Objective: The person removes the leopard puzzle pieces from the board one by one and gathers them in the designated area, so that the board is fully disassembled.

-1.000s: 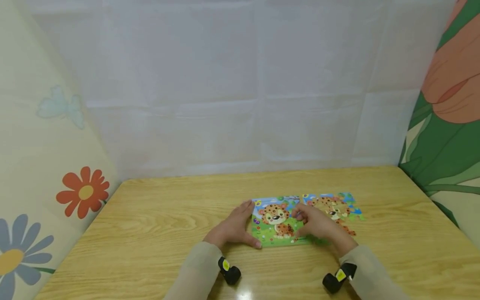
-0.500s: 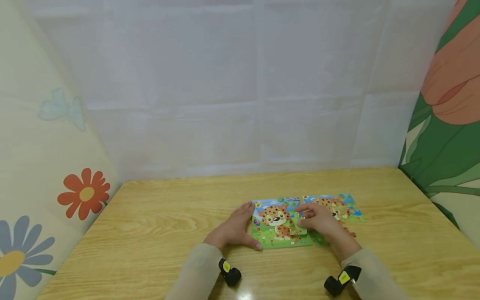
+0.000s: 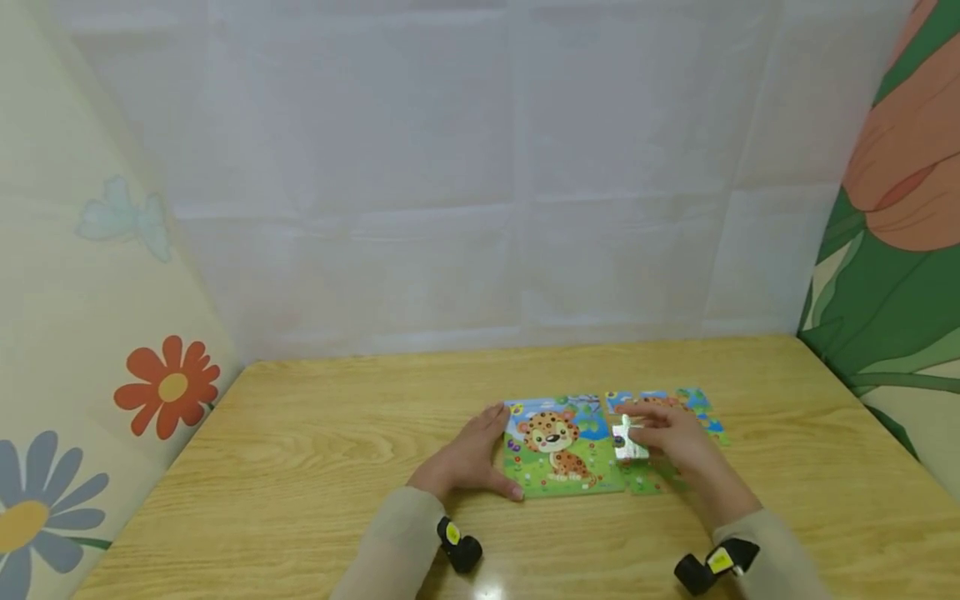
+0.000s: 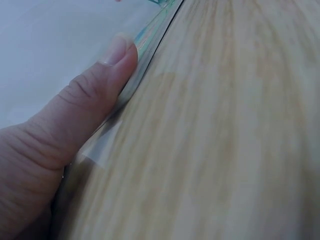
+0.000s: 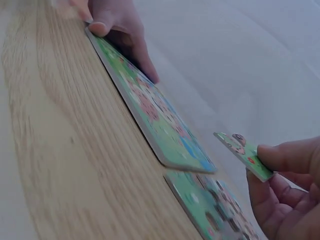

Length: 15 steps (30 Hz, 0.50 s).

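Note:
A board with a leopard cub picture (image 3: 551, 475) lies flat on the table. My left hand (image 3: 468, 454) spans its left side, fingers stretched along the edge; in the left wrist view its straight thumb (image 4: 90, 95) presses the near edge. Right of the board lies a partly assembled jigsaw (image 3: 645, 482) of the same picture, with gaps. My right hand (image 3: 678, 442) pinches a jigsaw piece (image 3: 628, 442) between thumb and fingers, raised over that jigsaw. The right wrist view shows the piece tilted, green with a red spot, its knob outward. The hand hides part of the jigsaw.
The wooden table (image 3: 337, 433) extends around both pictures. A white sheet (image 3: 450, 208) hangs behind it. Flower-printed panels stand at the left (image 3: 45, 317) and right (image 3: 900, 292). A black wrist camera sits on each sleeve.
My right hand has moved right from over the leopard board to over the jigsaw, carrying the piece. The board's right part now shows. My left hand has stayed in place.

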Available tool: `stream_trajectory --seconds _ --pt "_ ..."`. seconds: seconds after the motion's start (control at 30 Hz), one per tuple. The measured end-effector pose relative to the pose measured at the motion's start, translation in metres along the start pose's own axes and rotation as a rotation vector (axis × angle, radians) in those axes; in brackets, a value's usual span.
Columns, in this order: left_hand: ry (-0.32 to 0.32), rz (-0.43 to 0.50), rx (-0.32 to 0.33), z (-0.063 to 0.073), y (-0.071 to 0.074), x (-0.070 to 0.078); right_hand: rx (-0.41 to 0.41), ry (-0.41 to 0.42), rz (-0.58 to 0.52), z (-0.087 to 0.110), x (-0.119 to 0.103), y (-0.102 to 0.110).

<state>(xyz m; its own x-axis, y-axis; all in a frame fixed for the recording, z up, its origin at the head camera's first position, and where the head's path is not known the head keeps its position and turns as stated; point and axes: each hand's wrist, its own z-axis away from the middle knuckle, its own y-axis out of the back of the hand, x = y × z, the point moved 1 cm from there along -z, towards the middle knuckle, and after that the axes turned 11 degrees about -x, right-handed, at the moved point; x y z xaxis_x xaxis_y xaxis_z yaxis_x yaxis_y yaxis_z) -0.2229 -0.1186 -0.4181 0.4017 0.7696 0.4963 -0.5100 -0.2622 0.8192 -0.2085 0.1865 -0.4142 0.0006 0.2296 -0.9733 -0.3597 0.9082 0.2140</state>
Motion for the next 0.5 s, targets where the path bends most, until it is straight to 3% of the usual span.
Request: stream_trajectory --seconds 0.27,0.4,0.5 --pt "0.004 0.008 -0.004 0.0 0.0 0.0 0.104 -0.112 -0.07 0.019 0.013 0.026" --pt "0.0 0.001 -0.001 0.0 0.0 0.0 0.117 -0.106 -0.216 0.028 0.021 0.037" --pt "-0.003 -0.004 0.002 0.0 0.001 0.0 0.124 -0.1 -0.221 0.035 0.025 0.044"
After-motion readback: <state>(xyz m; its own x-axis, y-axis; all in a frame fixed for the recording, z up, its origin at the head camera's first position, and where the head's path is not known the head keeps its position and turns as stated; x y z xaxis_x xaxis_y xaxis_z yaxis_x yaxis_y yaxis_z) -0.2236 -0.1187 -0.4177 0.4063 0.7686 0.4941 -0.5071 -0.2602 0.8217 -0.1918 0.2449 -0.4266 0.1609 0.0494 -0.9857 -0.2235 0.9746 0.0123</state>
